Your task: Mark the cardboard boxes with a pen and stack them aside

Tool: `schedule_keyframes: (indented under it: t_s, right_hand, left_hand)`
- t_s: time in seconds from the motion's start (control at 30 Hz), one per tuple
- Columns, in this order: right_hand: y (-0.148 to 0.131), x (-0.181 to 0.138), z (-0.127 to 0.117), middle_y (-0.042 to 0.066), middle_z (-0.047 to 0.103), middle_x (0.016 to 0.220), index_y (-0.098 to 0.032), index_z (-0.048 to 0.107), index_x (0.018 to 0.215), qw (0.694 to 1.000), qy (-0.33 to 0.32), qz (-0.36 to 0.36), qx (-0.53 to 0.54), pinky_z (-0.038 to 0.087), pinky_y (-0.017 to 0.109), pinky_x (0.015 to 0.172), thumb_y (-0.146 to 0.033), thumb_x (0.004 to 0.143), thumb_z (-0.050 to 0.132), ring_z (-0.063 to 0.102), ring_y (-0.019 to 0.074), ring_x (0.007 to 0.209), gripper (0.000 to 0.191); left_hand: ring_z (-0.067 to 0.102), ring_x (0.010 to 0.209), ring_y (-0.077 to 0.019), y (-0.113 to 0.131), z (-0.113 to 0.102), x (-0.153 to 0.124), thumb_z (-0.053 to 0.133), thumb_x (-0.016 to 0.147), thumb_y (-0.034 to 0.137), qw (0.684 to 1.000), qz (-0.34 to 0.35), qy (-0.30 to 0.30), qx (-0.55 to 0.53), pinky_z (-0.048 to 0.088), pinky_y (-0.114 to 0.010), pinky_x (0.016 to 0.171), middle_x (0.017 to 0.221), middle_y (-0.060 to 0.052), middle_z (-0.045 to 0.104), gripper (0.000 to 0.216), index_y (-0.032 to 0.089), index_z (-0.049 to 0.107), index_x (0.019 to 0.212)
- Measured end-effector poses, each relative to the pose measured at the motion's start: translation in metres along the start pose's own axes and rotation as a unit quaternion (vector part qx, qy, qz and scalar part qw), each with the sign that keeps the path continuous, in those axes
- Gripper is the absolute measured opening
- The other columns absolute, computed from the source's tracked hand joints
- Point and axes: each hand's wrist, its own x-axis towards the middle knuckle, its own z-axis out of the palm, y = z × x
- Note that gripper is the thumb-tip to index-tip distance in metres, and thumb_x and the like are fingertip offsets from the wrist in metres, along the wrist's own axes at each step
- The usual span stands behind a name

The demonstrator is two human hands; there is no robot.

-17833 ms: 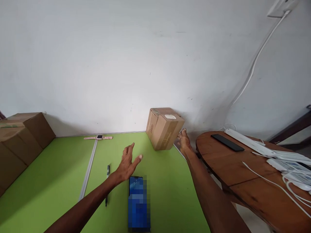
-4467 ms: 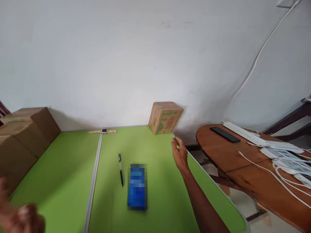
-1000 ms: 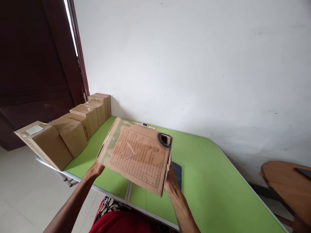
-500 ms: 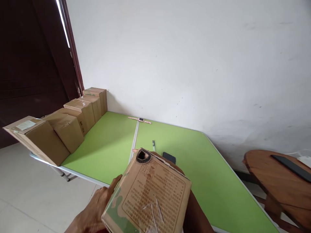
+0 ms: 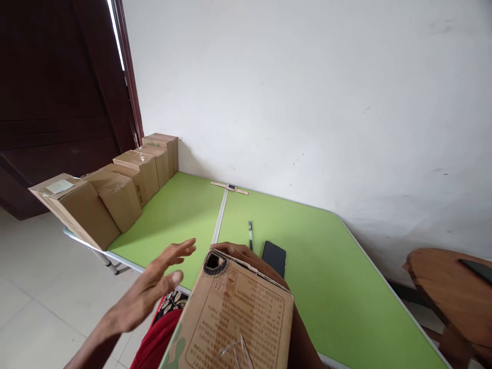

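A printed cardboard box [image 5: 234, 320] with a round hole near its top corner is close in front of me, over the near edge of the green table [image 5: 326, 287]. My right hand [image 5: 246, 253] is behind it, its fingers wrapped over the top edge. My left hand [image 5: 154, 284] hovers just left of the box, fingers stretched out and apart, not touching it. Just beyond the box on the table lie a dark phone [image 5: 274, 257] and a black pen [image 5: 250, 235].
A row of several brown cardboard boxes [image 5: 115, 197] lines the table's left edge. A pink-strapped watch [image 5: 230, 187] lies at the far edge by the white wall. A dark door stands at left. At right a round wooden table [image 5: 449, 292] carries a second dark phone [image 5: 476, 269].
My left hand has let go of the box and opened beside it. The box has sunk a little lower and nearer to me, still in my right hand.
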Motion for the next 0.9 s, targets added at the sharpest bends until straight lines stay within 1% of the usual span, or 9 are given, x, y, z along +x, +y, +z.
schedule_keyframes:
  t_s: [0.07,0.13,0.23,0.3,0.43,0.53,0.67,0.77,0.9]
  right_hand:
    - [0.002,0.006,-0.005,0.01,0.08,0.124,-0.03,0.083,0.109,1.0,0.008,0.023,0.009,0.052,0.056,0.11,-0.073,0.086,0.072,0.072,0.036,0.122,0.05]
    - [0.008,0.002,-0.008,0.012,0.079,0.125,-0.027,0.082,0.111,0.996,0.072,0.033,0.044,0.049,0.058,0.112,-0.079,0.09,0.061,0.071,0.0368,0.124,0.059]
    - [0.019,-0.031,-0.003,0.014,0.073,0.139,-0.029,0.08,0.119,0.973,0.211,0.014,0.094,0.048,0.061,0.112,-0.083,0.095,0.043,0.061,0.0398,0.138,0.07]
    - [0.023,-0.063,0.012,0.01,0.066,0.15,-0.034,0.076,0.13,0.961,0.265,-0.032,0.076,0.051,0.06,0.11,-0.082,0.096,0.038,0.052,0.0416,0.147,0.07]
    - [0.006,-0.099,0.056,0.007,0.054,0.162,-0.039,0.052,0.156,0.95,0.295,-0.102,-0.008,0.057,0.054,0.101,-0.072,0.094,0.057,0.051,0.0431,0.147,0.07]
    - [-0.02,-0.079,0.066,0.007,0.059,0.157,-0.037,0.053,0.151,0.957,0.275,-0.092,-0.007,0.057,0.048,0.1,-0.063,0.095,0.064,0.06,0.0382,0.137,0.063]
    - [-0.042,-0.023,0.039,0.007,0.073,0.134,-0.03,0.069,0.125,0.962,0.226,-0.154,-0.003,0.055,0.044,0.1,-0.06,0.091,0.072,0.069,0.0327,0.12,0.045]
    - [-0.045,0.014,0.017,0.007,0.078,0.122,-0.028,0.07,0.117,0.962,0.203,-0.183,0.014,0.057,0.04,0.091,-0.056,0.092,0.074,0.073,0.0298,0.108,0.038]
    - [-0.032,0.042,0.0,0.007,0.077,0.121,-0.027,0.071,0.116,0.948,0.209,-0.241,-0.012,0.056,0.038,0.091,-0.053,0.092,0.075,0.072,0.0283,0.109,0.036]
  left_hand:
    - [0.017,0.164,-0.0395,0.016,0.017,0.008,0.053,0.102,0.066,0.999,0.034,-0.008,-0.035,0.021,-0.065,0.131,0.178,0.002,0.027,0.069,0.047,0.036,0.165]
    - [0.01,0.166,-0.0393,0.028,0.031,0.016,0.055,0.101,0.065,0.997,0.036,-0.022,-0.064,0.016,-0.064,0.133,0.179,0.004,0.025,0.068,0.046,0.039,0.164]
    - [0.021,0.164,-0.0408,0.033,0.041,0.019,0.057,0.1,0.064,0.992,-0.011,-0.033,-0.124,0.028,-0.063,0.13,0.175,0.003,0.034,0.063,0.045,0.048,0.159]
    - [0.025,0.162,-0.0431,0.031,0.043,0.015,0.059,0.098,0.066,0.99,-0.034,-0.015,-0.138,0.032,-0.064,0.127,0.174,0.003,0.037,0.064,0.045,0.051,0.158]
    - [0.032,0.158,-0.0465,0.028,0.043,0.01,0.056,0.097,0.067,0.989,-0.047,0.03,-0.14,0.034,-0.068,0.125,0.172,-0.001,0.04,0.066,0.041,0.052,0.157]
    - [0.04,0.153,-0.0457,0.037,0.037,0.028,0.057,0.097,0.066,0.988,-0.01,0.054,-0.143,0.036,-0.063,0.124,0.168,-0.005,0.047,0.064,0.036,0.057,0.153]
    - [0.052,0.144,-0.0405,0.058,0.025,0.074,0.061,0.098,0.06,0.985,0.107,0.108,-0.079,0.036,-0.053,0.124,0.153,-0.009,0.063,0.054,0.028,0.068,0.14]
    - [0.059,0.136,-0.0356,0.067,0.018,0.11,0.056,0.102,0.054,0.973,0.182,0.131,-0.055,0.04,-0.047,0.12,0.144,-0.009,0.07,0.049,0.024,0.07,0.137]
    - [0.063,0.13,-0.0322,0.057,0.017,0.142,0.051,0.103,0.046,0.961,0.229,0.149,-0.042,0.042,-0.044,0.117,0.138,-0.01,0.073,0.047,0.018,0.072,0.134]
